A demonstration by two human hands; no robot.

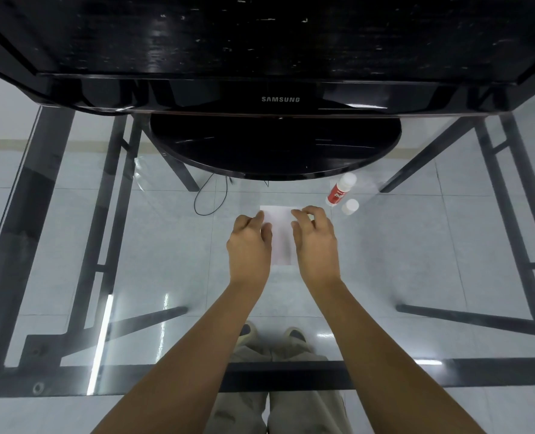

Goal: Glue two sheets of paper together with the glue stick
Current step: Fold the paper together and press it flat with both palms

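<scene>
A small white sheet of paper (280, 236) lies flat on the glass table (153, 245). My left hand (250, 245) rests on its left edge, fingers curled at the far left corner. My right hand (314, 242) rests on its right edge, fingertips on the far right corner. Whether a second sheet lies under the top one I cannot tell. The glue stick (340, 189), red label and white body, stands beyond my right hand, uncapped as far as I can see. Its white cap (350, 206) sits on the glass beside it.
A black Samsung monitor (278, 98) stands at the far side on a round black base (275, 148), close behind the paper. The table's black metal frame (34, 233) and a thin black cable (210, 198) show through the glass.
</scene>
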